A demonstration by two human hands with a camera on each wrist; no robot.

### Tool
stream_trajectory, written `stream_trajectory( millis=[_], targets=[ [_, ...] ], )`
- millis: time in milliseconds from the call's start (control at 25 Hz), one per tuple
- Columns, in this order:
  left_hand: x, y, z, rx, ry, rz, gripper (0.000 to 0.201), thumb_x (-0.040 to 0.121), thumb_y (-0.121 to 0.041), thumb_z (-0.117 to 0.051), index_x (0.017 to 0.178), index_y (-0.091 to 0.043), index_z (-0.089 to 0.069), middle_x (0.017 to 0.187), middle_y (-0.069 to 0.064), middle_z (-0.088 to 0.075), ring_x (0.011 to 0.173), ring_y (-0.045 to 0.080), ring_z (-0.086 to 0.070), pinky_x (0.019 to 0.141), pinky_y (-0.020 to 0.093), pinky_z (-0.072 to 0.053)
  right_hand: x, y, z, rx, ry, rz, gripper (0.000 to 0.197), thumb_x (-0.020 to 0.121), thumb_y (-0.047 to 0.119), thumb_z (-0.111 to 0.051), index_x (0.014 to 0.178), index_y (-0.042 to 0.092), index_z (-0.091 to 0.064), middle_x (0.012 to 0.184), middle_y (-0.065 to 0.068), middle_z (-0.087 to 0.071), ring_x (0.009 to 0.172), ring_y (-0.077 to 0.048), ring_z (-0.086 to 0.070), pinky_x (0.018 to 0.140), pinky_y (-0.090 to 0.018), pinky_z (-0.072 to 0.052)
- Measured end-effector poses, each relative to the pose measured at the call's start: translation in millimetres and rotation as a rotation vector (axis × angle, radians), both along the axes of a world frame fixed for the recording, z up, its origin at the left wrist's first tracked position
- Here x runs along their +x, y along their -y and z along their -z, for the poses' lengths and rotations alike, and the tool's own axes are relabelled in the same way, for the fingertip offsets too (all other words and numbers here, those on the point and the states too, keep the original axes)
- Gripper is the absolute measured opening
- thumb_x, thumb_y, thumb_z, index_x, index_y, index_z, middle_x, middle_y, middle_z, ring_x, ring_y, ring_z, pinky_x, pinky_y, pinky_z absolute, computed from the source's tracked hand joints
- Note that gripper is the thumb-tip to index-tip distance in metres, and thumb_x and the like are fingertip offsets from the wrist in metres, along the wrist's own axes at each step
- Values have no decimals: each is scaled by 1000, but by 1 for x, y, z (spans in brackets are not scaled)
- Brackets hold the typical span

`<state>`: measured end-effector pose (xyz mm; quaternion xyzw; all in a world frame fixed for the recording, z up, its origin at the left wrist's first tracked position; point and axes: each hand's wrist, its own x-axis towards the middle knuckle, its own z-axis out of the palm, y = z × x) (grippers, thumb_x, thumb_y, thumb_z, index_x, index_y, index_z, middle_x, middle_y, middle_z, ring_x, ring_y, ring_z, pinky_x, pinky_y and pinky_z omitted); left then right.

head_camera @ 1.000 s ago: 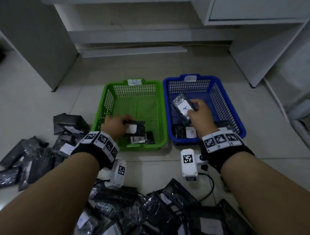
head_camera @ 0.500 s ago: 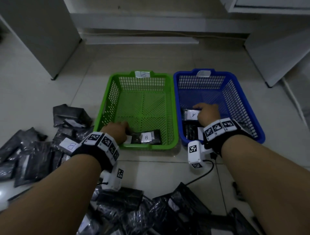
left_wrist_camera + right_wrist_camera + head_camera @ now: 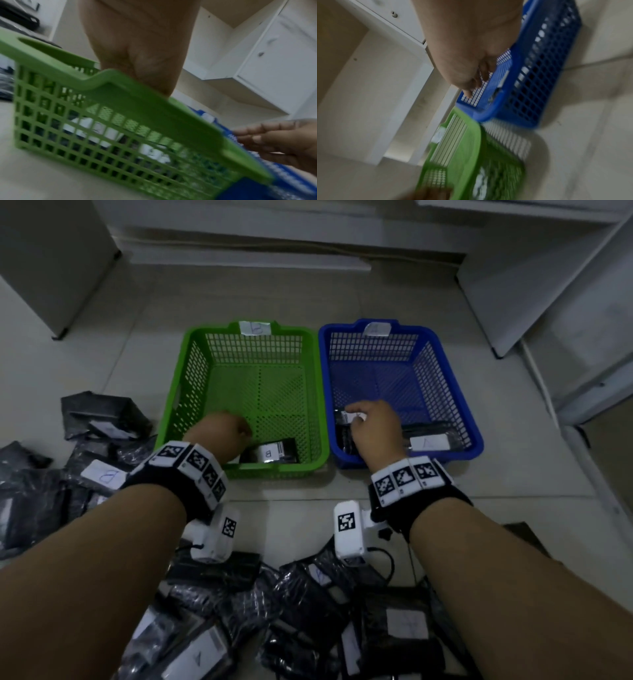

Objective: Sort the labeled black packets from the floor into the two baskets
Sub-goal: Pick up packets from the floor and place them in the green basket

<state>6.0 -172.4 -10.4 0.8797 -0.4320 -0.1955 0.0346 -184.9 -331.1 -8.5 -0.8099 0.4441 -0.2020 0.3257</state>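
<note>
The green basket (image 3: 186, 392), tagged B, and the blue basket (image 3: 455, 392), tagged A, stand side by side on the floor. A black packet labelled B (image 3: 270, 453) lies flat at the green basket's near end. My left hand (image 3: 222, 433) hovers just left of it with loosely curled fingers, nothing visibly in them. In the left wrist view its fingers are hidden behind the green basket's rim (image 3: 154, 102). My right hand (image 3: 373, 426) reaches into the blue basket, with relaxed fingers over a packet's white label (image 3: 352, 417). Another packet labelled A (image 3: 428, 441) lies beside it.
Loose black packets are heaped on the floor at the left (image 3: 41, 491) and in front of me under my forearms (image 3: 308, 611). A grey cabinet (image 3: 51, 261) stands at the far left. White furniture (image 3: 548, 285) borders the right side.
Both hands lowered their packets to the basket floors. The B packet now lies flat with my left hand drawn slightly off it. My right hand has laid its A packet down.
</note>
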Motion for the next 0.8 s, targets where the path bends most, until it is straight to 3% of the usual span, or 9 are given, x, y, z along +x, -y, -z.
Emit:
stream_trajectory(
  millis=[120, 200, 280, 360, 440, 520, 600, 680, 800],
  targets=[
    [-27, -10, -15, -393, -89, 64, 20, 87, -15, -57, 104, -16, -68, 102, 8, -65, 90, 23, -61, 79, 29, -47, -19, -47, -4, -149, 140, -2, 26, 79, -2, -53, 90, 13, -71, 99, -10, -64, 97, -25, -54, 81, -25, -40],
    [-48, -29, -23, -541, -138, 194, 16, 83, -11, -63, 95, -19, -69, 89, 0, -64, 79, 14, -58, 73, 27, -47, -37, -79, 2, -90, 193, -26, 21, 77, -3, -54, 83, 10, -70, 92, -8, -63, 88, -20, -56, 74, -19, -38],
    [-72, -56, -21, -511, -171, 329, 12, 81, -14, -67, 90, -21, -68, 84, -5, -62, 74, 11, -57, 69, 30, -51, -55, -105, 16, 39, 98, -75, 20, 79, -1, -54, 82, 10, -70, 93, -6, -63, 89, -18, -58, 73, -18, -39],
    [-90, -77, -5, -337, -281, 414, 20, 78, -23, -71, 97, -24, -67, 92, -6, -60, 80, 9, -57, 75, 34, -52, -69, -115, 31, 111, -164, -206, 21, 80, 6, -56, 90, 18, -70, 100, -6, -61, 100, -25, -57, 81, -26, -45],
    [-106, -87, 17, -94, -404, 471, 53, 69, -40, -78, 116, -27, -59, 109, -5, -52, 97, 10, -52, 88, 29, -47, -82, -117, 35, 171, -508, -373, 29, 78, 23, -63, 107, 27, -64, 112, -7, -52, 111, -30, -47, 91, -36, -47],
    [-122, -90, 34, 65, -391, 558, 77, 59, -46, -82, 125, -27, -48, 120, -1, -44, 108, 17, -47, 93, 31, -44, -91, -116, 35, 247, -683, -492, 52, 73, 35, -71, 121, 28, -53, 119, -9, -41, 114, -31, -39, 96, -41, -44],
    [-133, -92, 43, 106, -280, 601, 74, 59, -40, -80, 124, -26, -46, 122, 1, -46, 109, 21, -47, 89, 36, -44, -96, -116, 36, 251, -730, -578, 63, 71, 32, -75, 126, 24, -47, 122, -11, -35, 113, -33, -40, 97, -39, -44],
    [-135, -94, 44, 14, -236, 593, 61, 63, -36, -76, 117, -24, -49, 115, 0, -52, 103, 21, -51, 85, 35, -45, -95, -111, 34, 311, -718, -582, 66, 75, 29, -73, 134, 22, -44, 127, -13, -35, 114, -35, -46, 98, -36, -44],
    [-117, -95, 33, -215, -351, 405, 34, 67, -28, -76, 95, -25, -57, 98, -6, -58, 90, 11, -51, 75, 29, -40, -88, -98, 20, 423, -491, -414, 48, 86, 23, -60, 132, 14, -53, 128, -12, -54, 114, -28, -55, 96, -32, -43]
  ],
)
